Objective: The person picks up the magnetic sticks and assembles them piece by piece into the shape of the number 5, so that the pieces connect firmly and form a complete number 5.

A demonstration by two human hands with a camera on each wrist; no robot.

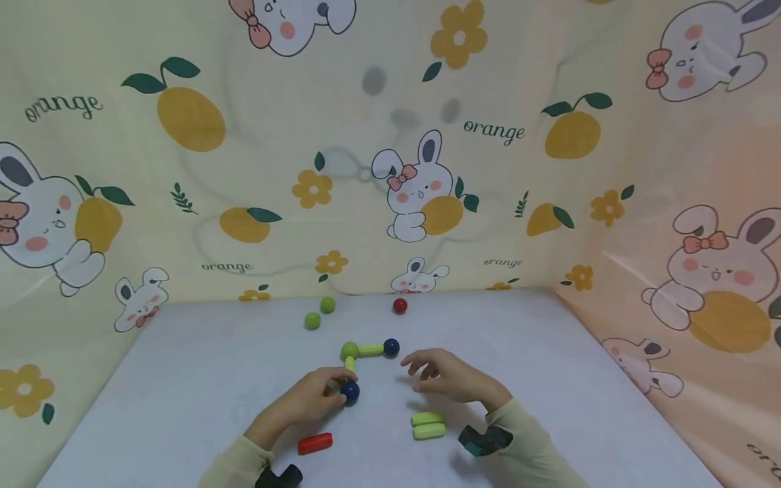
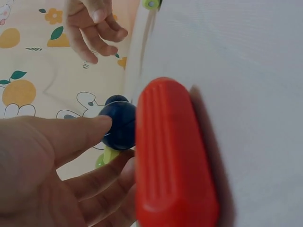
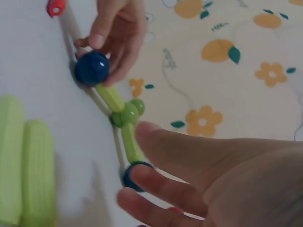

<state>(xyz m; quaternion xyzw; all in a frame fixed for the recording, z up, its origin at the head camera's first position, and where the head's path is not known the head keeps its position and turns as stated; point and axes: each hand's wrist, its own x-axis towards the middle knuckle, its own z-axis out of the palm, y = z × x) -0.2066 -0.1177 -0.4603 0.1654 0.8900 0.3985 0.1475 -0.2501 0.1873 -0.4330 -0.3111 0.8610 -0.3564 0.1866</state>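
An L-shaped piece lies on the white table: a green ball [image 1: 349, 350] at its corner joins two light-green rods, one rod [image 1: 370, 350] running right to a dark blue ball [image 1: 391, 348]. The other rod [image 1: 350, 364] runs toward the person and ends at a second dark blue ball [image 1: 350, 393]. My left hand [image 1: 308, 396] pinches this nearer ball, thumb on one side and fingers on the other, as the left wrist view also shows. Just right of the far blue ball, my right hand [image 1: 448, 376] hovers with loosely bent fingers, holding nothing.
A red ridged rod [image 1: 314, 444] lies below the left hand. Two light-green rods [image 1: 428, 431] lie side by side near the right wrist. Toward the back are two green balls [image 1: 312, 320] and a red ball [image 1: 399, 306]. A patterned cloth [image 1: 366, 257] rises behind the table.
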